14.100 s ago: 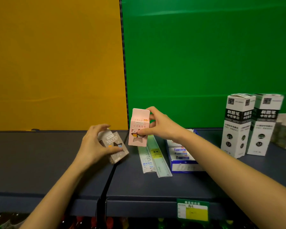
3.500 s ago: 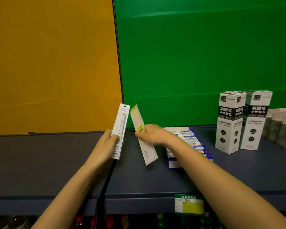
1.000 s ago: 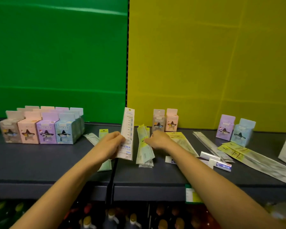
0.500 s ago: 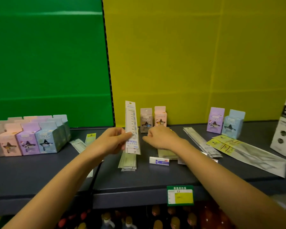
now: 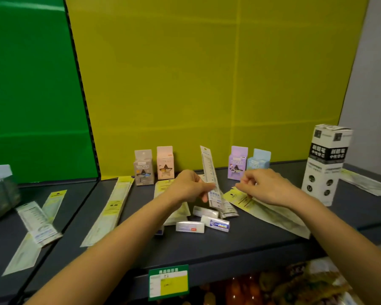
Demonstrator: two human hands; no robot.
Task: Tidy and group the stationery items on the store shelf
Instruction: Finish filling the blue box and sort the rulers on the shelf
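Gripping an upright ruler pack (image 5: 209, 172) between pinched fingers, the left hand (image 5: 188, 188) seeks its group; the right hand (image 5: 264, 187), loosely curled and seemingly empty, should next clear space among flat packs (image 5: 227, 208).

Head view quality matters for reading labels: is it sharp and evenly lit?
Head view: soft motion blur smears the print on the ruler pack in the left hand; lighting is even, faint glare streaks the green panel; wide-angle bending curves the shelf edges.

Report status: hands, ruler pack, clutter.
Left hand shut on white ruler pack, held upright. Right hand loosely curled, empty, over yellow-topped packs. Small eraser boxes loose on shelf below the hands.
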